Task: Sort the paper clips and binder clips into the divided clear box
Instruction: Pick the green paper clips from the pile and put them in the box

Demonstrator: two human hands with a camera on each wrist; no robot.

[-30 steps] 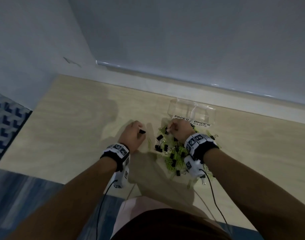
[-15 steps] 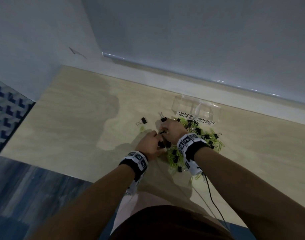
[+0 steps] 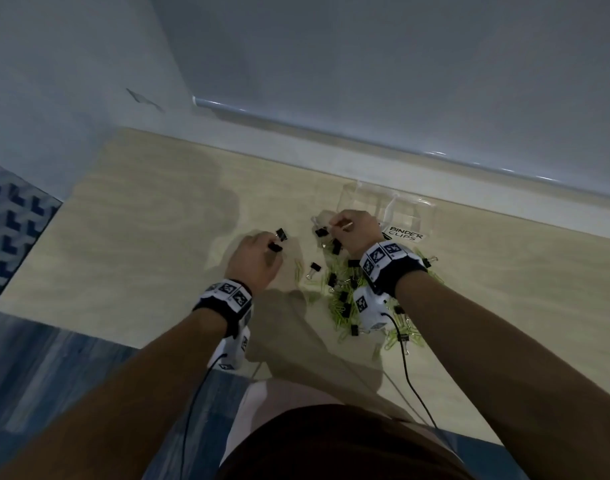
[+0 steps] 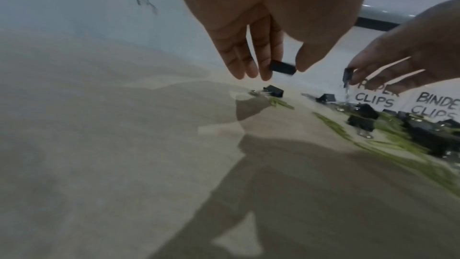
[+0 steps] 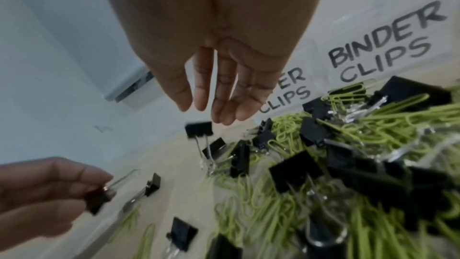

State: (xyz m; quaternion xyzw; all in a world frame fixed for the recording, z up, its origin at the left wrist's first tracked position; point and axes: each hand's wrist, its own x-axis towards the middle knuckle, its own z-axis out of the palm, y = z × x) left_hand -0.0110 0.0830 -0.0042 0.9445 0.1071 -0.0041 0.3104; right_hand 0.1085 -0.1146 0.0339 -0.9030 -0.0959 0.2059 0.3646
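Observation:
A pile point(image 3: 345, 299) of green paper clips and black binder clips lies on the wooden table in front of the divided clear box point(image 3: 425, 216), which is labelled PAPER CLIPS point(image 4: 373, 97) and BINDER CLIPS point(image 3: 405, 233). My left hand point(image 3: 274, 245) hovers left of the pile and pinches a black binder clip point(image 4: 282, 68) between thumb and fingers. Just beyond it another binder clip point(image 3: 281, 234) lies alone on the table. My right hand point(image 3: 331, 228) is at the box's front left corner, with a black binder clip point(image 5: 199, 129) dangling from its fingertips, handles down.
The table point(image 3: 141, 237) runs bare to the left of my hands, with a wall and a window ledge point(image 3: 366, 143) close behind the box. A few stray clips point(image 3: 314, 268) lie between my hands. Cables hang from both wrist cameras over the near table edge.
Half a second ago both hands met over the pile. My left hand has since swung out left carrying a binder clip, and my right hand has lifted towards the box.

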